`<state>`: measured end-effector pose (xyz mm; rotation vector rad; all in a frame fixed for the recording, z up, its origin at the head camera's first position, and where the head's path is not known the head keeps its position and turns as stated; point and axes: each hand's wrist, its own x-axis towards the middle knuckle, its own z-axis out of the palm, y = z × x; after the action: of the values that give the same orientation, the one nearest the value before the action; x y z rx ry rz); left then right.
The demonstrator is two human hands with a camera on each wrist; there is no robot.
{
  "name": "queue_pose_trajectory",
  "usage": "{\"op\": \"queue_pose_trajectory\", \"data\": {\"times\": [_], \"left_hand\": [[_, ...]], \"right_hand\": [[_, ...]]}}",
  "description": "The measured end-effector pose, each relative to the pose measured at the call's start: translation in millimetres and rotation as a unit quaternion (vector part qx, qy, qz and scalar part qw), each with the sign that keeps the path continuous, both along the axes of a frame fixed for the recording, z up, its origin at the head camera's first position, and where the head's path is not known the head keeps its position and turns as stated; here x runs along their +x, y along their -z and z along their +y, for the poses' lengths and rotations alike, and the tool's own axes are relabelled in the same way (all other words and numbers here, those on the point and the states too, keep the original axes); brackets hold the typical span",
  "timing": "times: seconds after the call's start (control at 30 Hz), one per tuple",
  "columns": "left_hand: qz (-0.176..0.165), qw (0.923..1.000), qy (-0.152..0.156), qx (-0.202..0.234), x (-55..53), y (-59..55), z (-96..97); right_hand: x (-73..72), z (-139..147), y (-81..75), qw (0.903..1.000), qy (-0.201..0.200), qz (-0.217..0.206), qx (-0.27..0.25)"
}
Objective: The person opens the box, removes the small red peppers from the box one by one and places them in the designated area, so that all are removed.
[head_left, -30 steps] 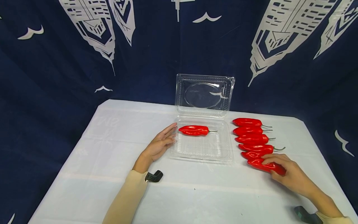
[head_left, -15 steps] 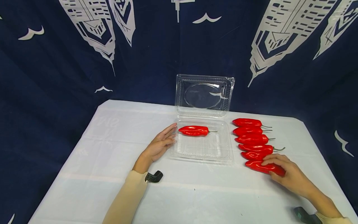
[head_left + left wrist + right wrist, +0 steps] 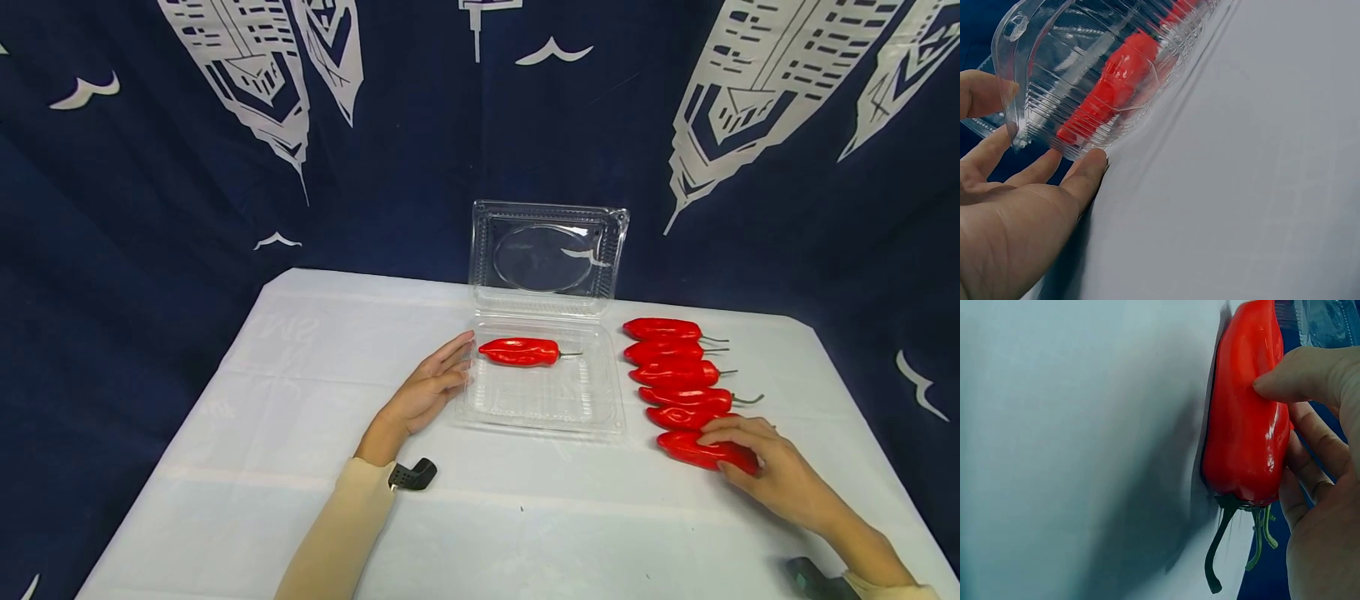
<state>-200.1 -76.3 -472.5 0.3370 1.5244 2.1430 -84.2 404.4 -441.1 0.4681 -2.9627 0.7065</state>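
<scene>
My left hand rests against the left side of a clear plastic clamshell container, fingers extended along its rim. One red pepper lies in the container's base, its stem to the right; its red shows through the ribbed wall in the left wrist view. At the near end of a row, my right hand grips another red pepper between thumb and fingers. In the right wrist view the thumb presses on the side of that gripped pepper, whose dark green stem points back toward the wrist.
Beyond the gripped pepper several more red peppers lie side by side, stems to the right. The container's lid stands raised at the back, before a dark blue printed curtain. A white cloth covers the table.
The gripped pepper has shifted slightly left and toward the near side, apart from the row, along with my right hand. My left hand and the container have stayed put.
</scene>
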Motion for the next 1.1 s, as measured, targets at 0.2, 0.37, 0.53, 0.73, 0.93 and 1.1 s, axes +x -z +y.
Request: {"op": "queue_pose_trajectory", "data": {"times": [0.2, 0.37, 0.53, 0.73, 0.93, 1.1], "left_hand": [[-0.004, 1.0000, -0.002, -0.001, 0.9, -0.9, 0.7], [-0.002, 1.0000, 0.000, 0.002, 0.8, -0.6, 0.4], [-0.002, 1.0000, -0.001, 0.003, 0.5, -0.4, -0.1], [-0.001, 1.0000, 0.000, 0.001, 0.1, -0.3, 0.3], [-0.002, 1.0000, -0.002, 0.000, 0.4, -0.6, 0.7], [-0.005, 1.0000, -0.005, 0.001, 0.6, -0.8, 0.8]], "right_hand": [[0.3, 0, -1.7, 0.9998, -0.001, -0.003, 0.022], [1.4, -1, -2.8, 0.9995, -0.007, -0.001, 0.029], [1.2, 0, -4.9, 0.9992, -0.010, 0.004, 0.039], [-0.7, 0, -7.0, 0.9997, -0.017, 0.007, 0.016], [-3.4, -2, -11.3, 0.9996, -0.022, 0.016, 0.006], [-5.6, -4, -15.3, 0.9997, -0.018, 0.016, 0.003]]}}
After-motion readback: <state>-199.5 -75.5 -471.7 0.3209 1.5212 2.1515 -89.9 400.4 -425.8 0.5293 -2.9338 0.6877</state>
